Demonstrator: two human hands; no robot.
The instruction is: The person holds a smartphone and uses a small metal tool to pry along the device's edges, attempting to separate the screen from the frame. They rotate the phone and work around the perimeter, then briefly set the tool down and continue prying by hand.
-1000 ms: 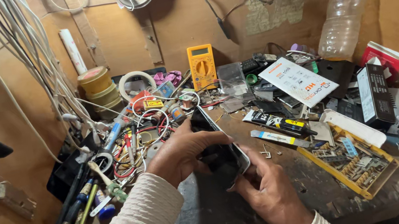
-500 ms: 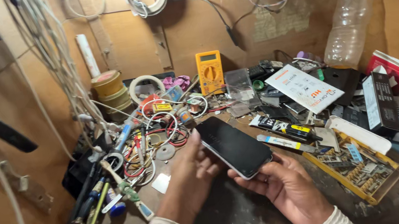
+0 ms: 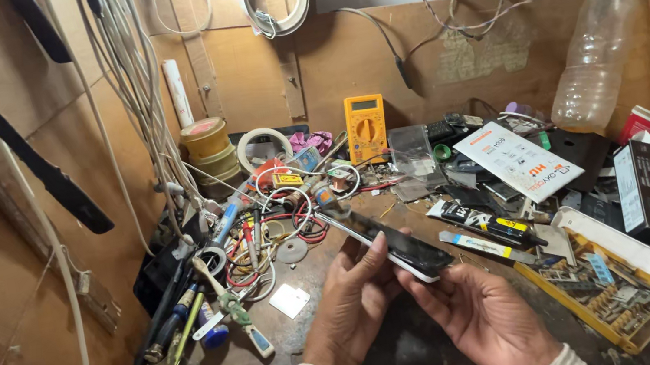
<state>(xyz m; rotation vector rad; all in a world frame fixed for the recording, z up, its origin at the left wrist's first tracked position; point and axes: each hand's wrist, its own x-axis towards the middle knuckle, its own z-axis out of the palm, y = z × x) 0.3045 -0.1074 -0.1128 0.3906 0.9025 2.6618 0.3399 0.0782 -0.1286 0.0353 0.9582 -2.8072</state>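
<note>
— Where the phone (image 3: 392, 243) is concerned, how is it held?
— It is held tilted above the bench (image 3: 425, 359), dark screen up, its far end raised toward the tangle of wires (image 3: 278, 217). It is pinched by the left hand (image 3: 354, 305) along its near edge, while its lower end is cradled by the right hand (image 3: 484, 319), whose grip is curled under it.
— What is seen about it?
— A yellow multimeter (image 3: 366, 127) is leaned at the back wall, a plastic bottle (image 3: 596, 53) is stood at the right, and a yellow bit tray (image 3: 608, 298) is laid just right of the right hand
</note>
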